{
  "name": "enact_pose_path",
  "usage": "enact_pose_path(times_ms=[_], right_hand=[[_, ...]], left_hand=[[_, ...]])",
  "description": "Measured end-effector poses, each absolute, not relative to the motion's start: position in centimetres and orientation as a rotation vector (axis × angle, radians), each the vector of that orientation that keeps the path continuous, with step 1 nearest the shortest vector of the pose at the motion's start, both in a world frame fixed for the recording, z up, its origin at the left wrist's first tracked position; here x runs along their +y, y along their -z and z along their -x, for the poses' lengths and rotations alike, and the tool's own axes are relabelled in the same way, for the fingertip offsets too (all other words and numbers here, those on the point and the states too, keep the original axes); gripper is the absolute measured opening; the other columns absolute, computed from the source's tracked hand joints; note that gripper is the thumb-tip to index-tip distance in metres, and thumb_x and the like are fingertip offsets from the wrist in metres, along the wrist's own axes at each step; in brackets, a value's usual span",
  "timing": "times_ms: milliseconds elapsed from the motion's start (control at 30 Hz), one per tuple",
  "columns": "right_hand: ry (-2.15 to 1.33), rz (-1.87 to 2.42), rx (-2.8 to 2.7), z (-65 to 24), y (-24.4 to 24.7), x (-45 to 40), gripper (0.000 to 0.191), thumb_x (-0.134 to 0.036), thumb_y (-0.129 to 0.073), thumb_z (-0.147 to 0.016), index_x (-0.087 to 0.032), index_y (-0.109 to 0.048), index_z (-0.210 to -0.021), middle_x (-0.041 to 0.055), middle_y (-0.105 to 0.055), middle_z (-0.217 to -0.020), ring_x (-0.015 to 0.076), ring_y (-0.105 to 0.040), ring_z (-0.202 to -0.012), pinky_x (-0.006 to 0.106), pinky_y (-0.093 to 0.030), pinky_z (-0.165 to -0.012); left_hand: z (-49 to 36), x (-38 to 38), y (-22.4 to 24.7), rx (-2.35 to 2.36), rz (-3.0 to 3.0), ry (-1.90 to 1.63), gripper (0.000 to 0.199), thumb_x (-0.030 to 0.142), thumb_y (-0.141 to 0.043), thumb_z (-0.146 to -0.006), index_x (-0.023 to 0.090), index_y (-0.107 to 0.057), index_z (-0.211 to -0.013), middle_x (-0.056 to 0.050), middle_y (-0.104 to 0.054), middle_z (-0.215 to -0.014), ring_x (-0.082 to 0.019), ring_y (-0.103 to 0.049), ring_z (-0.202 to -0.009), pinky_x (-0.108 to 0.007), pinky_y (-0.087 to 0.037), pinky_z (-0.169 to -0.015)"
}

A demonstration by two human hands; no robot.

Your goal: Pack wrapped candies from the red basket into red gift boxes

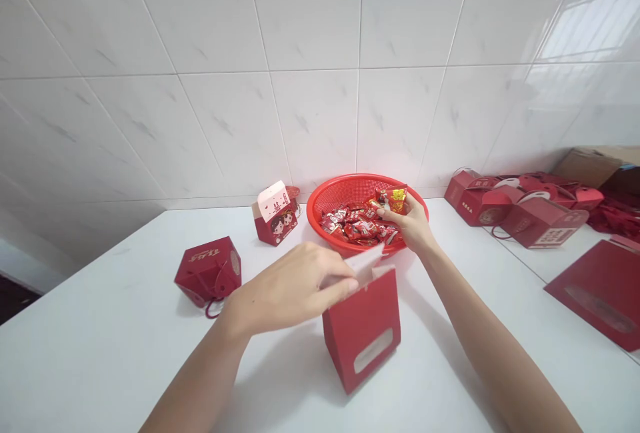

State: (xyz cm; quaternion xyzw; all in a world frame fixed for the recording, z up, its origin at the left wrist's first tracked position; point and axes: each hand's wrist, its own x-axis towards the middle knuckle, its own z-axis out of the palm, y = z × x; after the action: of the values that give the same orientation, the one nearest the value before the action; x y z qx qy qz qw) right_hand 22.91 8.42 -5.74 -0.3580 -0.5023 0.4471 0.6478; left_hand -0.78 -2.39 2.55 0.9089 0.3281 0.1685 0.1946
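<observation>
A red paper gift box (365, 326) with a clear window in its front stands tilted on the white table, its top flaps up. My left hand (300, 286) pinches the box's upper edge between thumb and fingers. Behind it is a red plastic basket (315, 209) with many small wrapped candies (357, 227) inside. Over the basket's right side, my right hand (413, 223) grips a red-and-gold candy packet (393, 199) between thumb and fingers. The far side of the gift box is hidden.
To the left sit a dark red box with a cord (210, 269) and a small box with cartoon figures (277, 213). On the right lie several red handled boxes (543, 219), a flat red box (600, 293) and a cardboard carton (585, 169). A tiled wall (315, 119) closes off the back.
</observation>
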Motion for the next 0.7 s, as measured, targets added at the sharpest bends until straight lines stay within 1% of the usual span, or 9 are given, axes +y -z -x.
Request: enact_pose_path(times_ms=[100,200,367,433,567,700], right_hand=[[-1.032,0.784,-1.145,-23.0,4.8,7.9,0.048,-0.031,-0.091,-0.058,-0.022,-0.068,-0.098,0.0047,-0.077,-0.100,0.0297,-0.072,-0.098,0.044,-0.060,-0.085],[-1.029,0.759,-1.152,-23.0,3.3,6.9,0.046,-0.031,-0.090,-0.059,-0.022,-0.068,-0.098,0.0043,-0.077,-0.100,0.0298,-0.073,-0.097,0.044,-0.061,-0.083],[-0.984,0.679,-1.260,-23.6,0.8,4.5,0.043,-0.029,-0.090,-0.061,-0.024,-0.070,-0.099,0.0025,-0.077,-0.099,0.0271,-0.074,-0.091,0.041,-0.063,-0.079],[-0.978,0.662,-1.349,-23.9,0.0,3.5,0.042,-0.027,-0.090,-0.062,-0.025,-0.070,-0.099,0.0019,-0.077,-0.095,0.0262,-0.074,-0.087,0.039,-0.063,-0.075],[-0.893,0.742,-1.640,-24.2,-1.0,1.8,0.035,-0.022,-0.086,-0.066,-0.024,-0.071,-0.097,0.0015,-0.074,-0.089,0.0235,-0.071,-0.079,0.033,-0.060,-0.066],[-0.798,0.876,-1.864,-23.9,-1.4,0.9,0.020,-0.019,-0.080,-0.070,-0.023,-0.069,-0.086,-0.0007,-0.067,-0.078,0.0176,-0.062,-0.068,0.026,-0.050,-0.055]], left_hand=[[1.0,-1.2,-2.2,1.010,-2.508,-0.573,0.024,0.031,-0.054,-0.089,0.023,-0.076,-0.081,0.000,-0.066,-0.068,-0.017,-0.060,-0.063,-0.027,-0.045,-0.068],[1.1,0.2,-1.6,1.002,-2.472,-0.625,0.018,0.029,-0.061,-0.082,0.024,-0.077,-0.088,-0.002,-0.071,-0.080,-0.021,-0.066,-0.077,-0.029,-0.047,-0.075],[0.5,2.0,-0.3,0.956,-2.348,-0.619,0.030,0.028,-0.071,-0.074,0.025,-0.076,-0.104,-0.004,-0.074,-0.105,-0.023,-0.068,-0.094,-0.026,-0.051,-0.075],[0.2,2.6,0.1,0.942,-2.269,-0.639,0.035,0.029,-0.076,-0.071,0.025,-0.076,-0.106,-0.004,-0.073,-0.111,-0.024,-0.068,-0.098,-0.026,-0.053,-0.074],[-0.1,3.4,0.3,0.916,-2.190,-0.702,0.036,0.025,-0.080,-0.066,0.026,-0.078,-0.102,-0.004,-0.074,-0.106,-0.025,-0.068,-0.100,-0.027,-0.054,-0.076],[-0.1,3.5,0.2,0.851,-2.192,-0.719,0.038,0.020,-0.079,-0.067,0.027,-0.078,-0.104,-0.003,-0.074,-0.103,-0.024,-0.069,-0.099,-0.029,-0.055,-0.082]])
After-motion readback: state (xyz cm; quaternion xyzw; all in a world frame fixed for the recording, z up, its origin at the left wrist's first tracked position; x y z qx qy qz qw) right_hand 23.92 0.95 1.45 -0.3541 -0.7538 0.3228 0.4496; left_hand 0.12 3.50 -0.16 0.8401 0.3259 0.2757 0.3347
